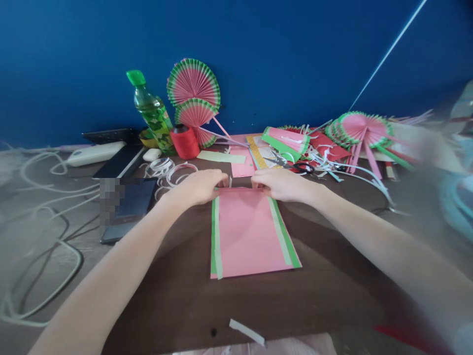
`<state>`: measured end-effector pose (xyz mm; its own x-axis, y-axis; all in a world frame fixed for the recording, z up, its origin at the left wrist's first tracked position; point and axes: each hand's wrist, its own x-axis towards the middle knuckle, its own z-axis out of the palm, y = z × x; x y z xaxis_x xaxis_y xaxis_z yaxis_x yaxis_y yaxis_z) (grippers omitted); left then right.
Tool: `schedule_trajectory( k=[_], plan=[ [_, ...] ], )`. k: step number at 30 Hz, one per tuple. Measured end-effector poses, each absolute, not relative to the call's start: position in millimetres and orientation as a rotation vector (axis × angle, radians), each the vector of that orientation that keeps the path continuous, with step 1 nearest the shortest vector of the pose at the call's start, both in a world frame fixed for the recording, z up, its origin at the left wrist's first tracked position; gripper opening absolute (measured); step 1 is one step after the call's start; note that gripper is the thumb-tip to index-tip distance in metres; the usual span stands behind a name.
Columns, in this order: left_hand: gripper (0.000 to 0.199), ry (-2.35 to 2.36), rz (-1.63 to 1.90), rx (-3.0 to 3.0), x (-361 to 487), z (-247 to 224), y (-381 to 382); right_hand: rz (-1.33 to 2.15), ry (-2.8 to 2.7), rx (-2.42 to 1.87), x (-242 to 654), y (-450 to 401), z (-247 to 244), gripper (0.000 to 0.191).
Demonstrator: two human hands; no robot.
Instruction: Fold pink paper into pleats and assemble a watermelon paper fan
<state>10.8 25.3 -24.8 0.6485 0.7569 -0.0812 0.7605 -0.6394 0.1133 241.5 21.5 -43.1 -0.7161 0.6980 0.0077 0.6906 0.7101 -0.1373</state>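
Note:
A pink sheet of paper lies on the brown table, with dark and light green strips running down both sides. Its far edge looks folded over. My left hand pinches the left end of that edge, fingers curled. At the right end, my right hand grips the same edge with bent fingers. Both fingertips are partly hidden behind the hands. Just beyond them rest a pink paper piece and a pale green strip.
Against the blue wall stand pleated paper fans, a green bottle and a red thread spool. Scissors and paper scraps lie back right. Left are a dark tablet-like device and white cables. A paper strip lies near the front edge.

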Motion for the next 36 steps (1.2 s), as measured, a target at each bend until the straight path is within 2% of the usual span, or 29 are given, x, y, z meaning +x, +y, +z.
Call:
schedule_trajectory(
  k=[5,10,15,19,25,28,32,36],
  plan=[
    [0.029,1.183,0.049,2.604,11,-26,29,0.170,-2.846,-1.175,242,20,-42,0.023],
    [0.041,1.129,-0.168,2.661,3,-31,28,0.177,-2.853,-1.185,244,21,-41,0.023],
    [0.052,1.447,-0.245,2.640,-1,-38,22,0.186,-2.859,-1.206,246,22,-39,0.026],
    [0.056,1.976,0.037,2.717,-7,-42,27,0.199,-2.832,-1.234,246,22,-38,0.026],
    [0.048,2.116,0.223,2.651,-12,-29,32,0.219,-2.808,-1.224,247,24,-39,0.025],
    [0.036,1.905,0.355,2.625,-5,-19,30,0.232,-2.813,-1.224,247,25,-40,0.023],
    [0.031,1.332,0.206,2.603,5,-21,26,0.261,-2.814,-1.223,247,27,-42,0.022],
    [0.017,1.278,0.068,2.598,7,-29,26,0.303,-2.806,-1.192,247,27,-41,0.020]
  ],
)
